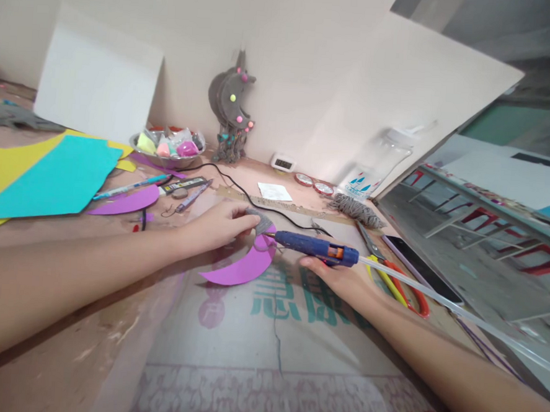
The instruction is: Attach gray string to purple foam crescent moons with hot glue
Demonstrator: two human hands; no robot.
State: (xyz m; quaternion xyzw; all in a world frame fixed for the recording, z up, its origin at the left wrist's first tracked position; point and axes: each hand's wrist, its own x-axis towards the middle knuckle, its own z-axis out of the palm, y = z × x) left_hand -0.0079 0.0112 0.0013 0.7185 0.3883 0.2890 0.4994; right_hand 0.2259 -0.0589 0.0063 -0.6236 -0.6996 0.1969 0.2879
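Note:
My left hand (227, 223) pinches the upper end of a purple paper crescent (247, 268). Grey yarn (263, 223) covers that end, and a loose strand curls below it. In my right hand (340, 277) is a blue hot glue gun (316, 247), its nozzle pointing left at the edge of the yarn; whether it touches cannot be made out. A long clear glue stick (414, 280) sticks out of the gun's back end. My right fingers are partly hidden under the gun. Beneath both hands lies a printed translucent sheet (210, 351).
Orange-and-yellow-handled scissors (398, 282), a phone (423, 268) and a grey yarn bundle (358, 211) lie at right, near a plastic bottle (375, 165). A black cord (239, 188) crosses behind. Turquoise paper (53, 177), another purple crescent (128, 202) and a clay bowl (166, 156) are left.

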